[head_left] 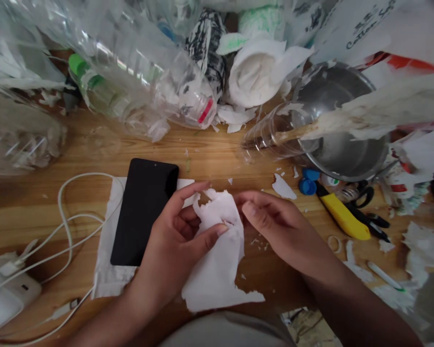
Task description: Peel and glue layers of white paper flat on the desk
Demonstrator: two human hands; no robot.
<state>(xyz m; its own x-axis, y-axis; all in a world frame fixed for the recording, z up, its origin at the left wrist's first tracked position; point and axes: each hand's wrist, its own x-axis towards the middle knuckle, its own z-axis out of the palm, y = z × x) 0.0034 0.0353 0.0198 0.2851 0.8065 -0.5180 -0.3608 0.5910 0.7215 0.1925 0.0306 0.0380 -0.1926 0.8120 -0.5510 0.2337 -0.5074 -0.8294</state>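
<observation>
A torn white paper sheet (217, 260) hangs between both hands over the wooden table (217, 159). My left hand (181, 241) pinches its upper left part with thumb and fingers closed on it. My right hand (275, 224) grips the paper's top right edge with bent fingers. A black phone (144, 209) lies face up just left of my left hand, on another white paper piece (106, 274).
Crushed clear plastic bottles (137, 82) pile at the back left. A metal pot (343, 140), a clear cup (275, 135), a yellow utility knife (342, 214), black scissors (369, 212) and blue caps (307, 180) lie right. White cable (63, 231) and charger (7, 294) sit left. Paper scraps are scattered.
</observation>
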